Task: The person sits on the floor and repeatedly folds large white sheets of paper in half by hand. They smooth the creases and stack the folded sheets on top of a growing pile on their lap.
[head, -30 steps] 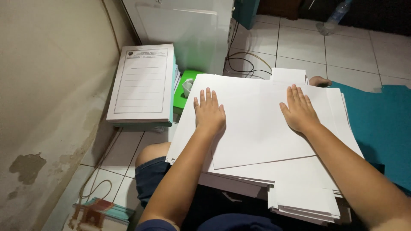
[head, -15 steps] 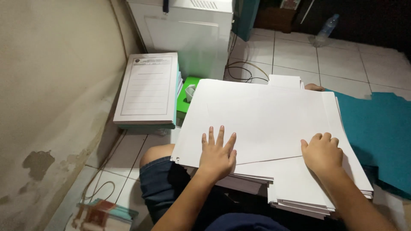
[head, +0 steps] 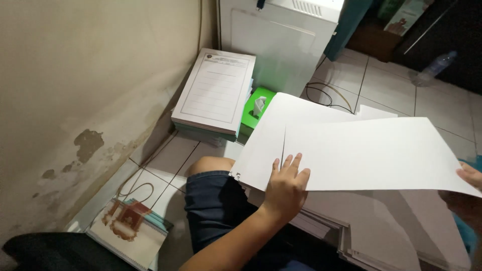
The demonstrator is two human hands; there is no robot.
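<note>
In the head view, a large white sheet of paper (head: 371,153) is being held up at a slant over a thick stack of white sheets (head: 381,236) that is resting on the person's lap. The sheet's near edge is being gripped by the left hand (head: 286,185), its fingers spread flat on the upper face and its thumb hidden beneath. The sheet's far corner, at the frame's right edge, is being touched by the right hand (head: 469,175); only a few fingers are showing, so how far it is closed cannot be told. A second white sheet (head: 281,125) is lying just behind the raised one, partly overlapped by it. Beyond the stack, a green tissue box (head: 257,108) is sitting on the tiled floor (head: 386,85), touching a pile of ruled printed forms (head: 216,93) set against the stained wall (head: 75,100). Behind the box a white cabinet (head: 273,40) is standing. Left of the stack, near the knee, a spiral-bound calendar (head: 130,228) is lying.
</note>
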